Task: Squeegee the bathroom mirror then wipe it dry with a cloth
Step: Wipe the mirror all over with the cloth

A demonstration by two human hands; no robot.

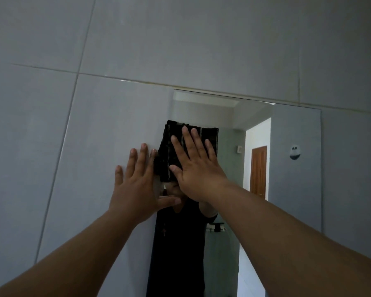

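Note:
A frameless mirror (293, 129) hangs on the grey tiled wall, right of centre. A dark folded cloth (169, 144) with pale stripes lies flat against the mirror's upper left area. My right hand (193, 166) presses the cloth onto the glass with its palm flat and fingers spread. My left hand (137, 185) rests flat on the wall tile just left of the mirror's edge, fingers apart, holding nothing. No squeegee is in view.
Large grey wall tiles (116, 39) surround the mirror. The glass reflects a person in dark clothing, a wooden door (258, 170), a bright doorway and a small round wall fitting (295, 152).

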